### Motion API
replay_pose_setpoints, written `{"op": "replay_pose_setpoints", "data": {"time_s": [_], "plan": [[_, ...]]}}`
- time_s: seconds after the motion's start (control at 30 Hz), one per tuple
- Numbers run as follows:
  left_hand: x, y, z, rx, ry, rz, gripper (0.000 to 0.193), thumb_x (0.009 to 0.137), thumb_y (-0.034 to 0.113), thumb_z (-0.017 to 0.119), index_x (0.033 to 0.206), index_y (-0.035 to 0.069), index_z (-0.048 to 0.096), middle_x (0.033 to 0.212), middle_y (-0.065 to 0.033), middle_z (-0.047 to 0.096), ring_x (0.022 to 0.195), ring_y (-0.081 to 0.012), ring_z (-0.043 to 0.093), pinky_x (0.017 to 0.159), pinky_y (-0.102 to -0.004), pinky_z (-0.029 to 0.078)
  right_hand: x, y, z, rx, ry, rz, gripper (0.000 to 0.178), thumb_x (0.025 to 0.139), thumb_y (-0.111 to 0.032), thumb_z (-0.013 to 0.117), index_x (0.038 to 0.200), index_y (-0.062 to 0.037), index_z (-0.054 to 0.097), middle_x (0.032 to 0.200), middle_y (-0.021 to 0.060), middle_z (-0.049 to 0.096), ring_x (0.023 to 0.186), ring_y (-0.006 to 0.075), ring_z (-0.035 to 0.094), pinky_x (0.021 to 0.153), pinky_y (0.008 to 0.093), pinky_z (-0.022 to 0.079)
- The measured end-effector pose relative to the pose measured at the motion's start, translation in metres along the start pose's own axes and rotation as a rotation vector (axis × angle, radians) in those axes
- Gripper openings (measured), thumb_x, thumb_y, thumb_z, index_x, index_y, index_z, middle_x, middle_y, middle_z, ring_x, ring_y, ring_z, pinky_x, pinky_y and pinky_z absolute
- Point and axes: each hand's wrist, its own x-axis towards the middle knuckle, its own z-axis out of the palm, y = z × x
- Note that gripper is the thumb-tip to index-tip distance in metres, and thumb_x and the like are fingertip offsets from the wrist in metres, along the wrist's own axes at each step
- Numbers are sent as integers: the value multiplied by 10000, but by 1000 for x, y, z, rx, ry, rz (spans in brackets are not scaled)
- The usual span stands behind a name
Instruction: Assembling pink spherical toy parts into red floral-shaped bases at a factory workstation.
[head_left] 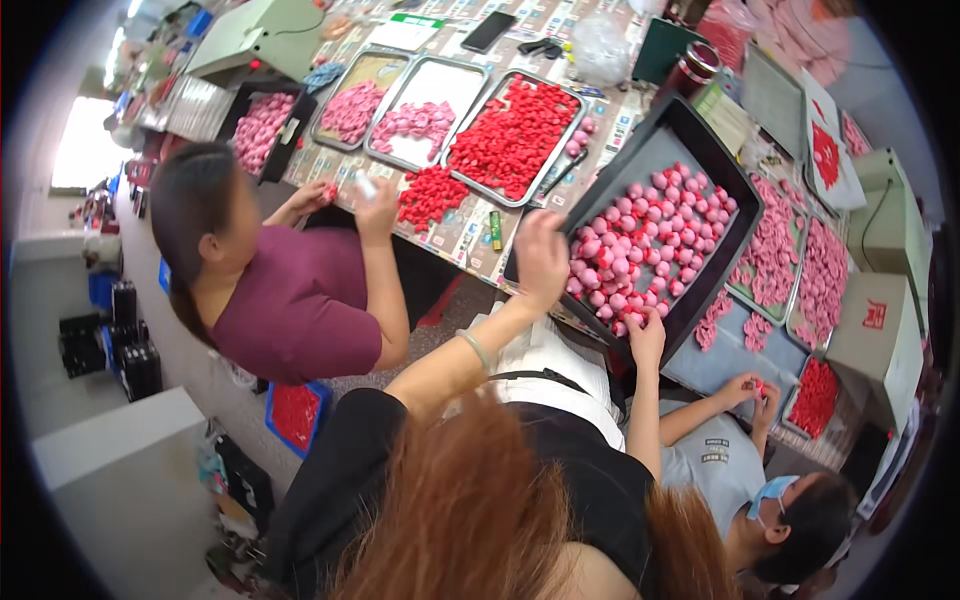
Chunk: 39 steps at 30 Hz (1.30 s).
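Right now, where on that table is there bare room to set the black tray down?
Little. The left hand and right hand grip the black tray of pink pieces. Barest patches: the table edge between the loose red pile and the tray, and the blue surface below it. Metal trays crowd elsewhere.

The left hand [541, 262] covers the near-left corner of the black tray [690, 130], so its fingers' grip on the rim cannot be made out, and the right hand [647, 338] hides the tray's near edge, its fingertips lost among the pink and red pieces [640, 240]. Long reddish hair [470, 510] masks the lower middle of the view and whatever lies under it. What the seated person's hands [755, 390] pinch is too small to tell, and the table's [470, 235] far right end blurs into the dark rim.
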Motion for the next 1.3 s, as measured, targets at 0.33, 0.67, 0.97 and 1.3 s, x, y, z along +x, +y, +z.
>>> {"op": "replay_pose_setpoints", "data": {"time_s": [0.33, 0.67, 0.97, 1.3], "plan": [[-84, -116, 9, 390, -547, -424, 736, 660, 337, 665, 1271, 115, 320, 1208, -169, 362, 1129, -342, 338, 901, -460, 295, -14, -29, -12, -239, 84, -164, 470, 731, -258, 634, 1098, -8, 480, 1087, 198, 471, 1043, 327, 431, 897, 399, 336], [-76, -109, 8, 79, -401, -674, 807, 620, 382, 697, 1252, 66, 308, 1181, -213, 368, 1130, -342, 309, 929, -440, 252, -92, -125, -8, 36, 340, -234, 321, 772, -63, 573, 1078, 0, 500, 1016, 124, 508, 917, 212, 509, 779, 298, 413], [-87, -77, -111, -1121, -522, -945, 693, 700, 105, 606, 1270, 82, 213, 1060, -90, 453, 798, -103, 472, 546, -190, 358, -138, -186, 63, 566, -186, -186, 556, 728, -71, 636, 1217, -19, 378, 1097, 127, 496, 991, 182, 491, 845, 305, 403], [27, -52, -117, -1040, -1201, -313, 340, 816, 190, 542, 1111, 24, 503, 994, -97, 552, 1002, -157, 484, 897, -306, 356, -157, -217, 38, 1257, 114, 71, 477, 683, 4, 550, 1139, 12, 412, 1049, 95, 495, 982, 192, 504, 883, 309, 394]]}}
